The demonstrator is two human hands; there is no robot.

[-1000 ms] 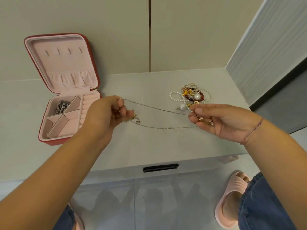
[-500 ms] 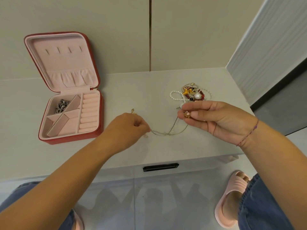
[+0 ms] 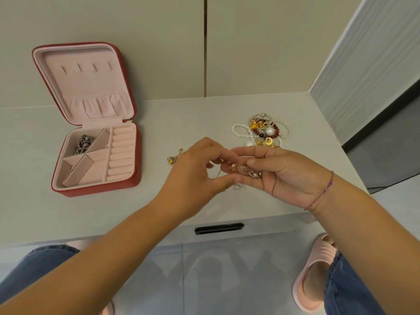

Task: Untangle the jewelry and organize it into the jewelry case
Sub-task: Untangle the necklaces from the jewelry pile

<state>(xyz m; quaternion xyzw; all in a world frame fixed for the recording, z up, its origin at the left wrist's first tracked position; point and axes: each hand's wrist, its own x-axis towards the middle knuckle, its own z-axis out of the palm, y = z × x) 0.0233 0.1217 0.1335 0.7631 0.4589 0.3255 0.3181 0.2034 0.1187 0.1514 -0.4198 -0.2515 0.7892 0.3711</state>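
Above the pale tabletop [image 3: 181, 119], a fine necklace [image 3: 244, 170] is held between both hands, which are brought close together with their fingertips nearly touching. The left hand [image 3: 197, 176] is seen from the back, its thumb and forefinger curled inward and pinched on the thin chain. The right hand [image 3: 284, 176] is turned palm-up, and its fingers are curled round the chain's end, where a small pink-gold pendant and a silver clasp are gripped between thumb and fingers. A short loop of the chain is seen hanging below the fingers, just over the tabletop. A thin string bracelet [image 3: 322, 192] is worn on the right wrist. The tangled jewelry pile [image 3: 263, 133], made up of pearl strands, red beads and gold pieces, is left lying on the tabletop just behind the right hand. A small gold piece [image 3: 173, 158] is found lying alone on the surface, just beside the left hand on its left. The red jewelry case [image 3: 100, 190] is stood open well to the left, its pink lid leaned back against the wall, and a dark silver piece [image 3: 84, 144] is kept in its rear left compartment. A black drawer handle [image 3: 219, 228] is set in the front panel below, and a pink slipper [image 3: 313, 269] is seen on the floor at the right.
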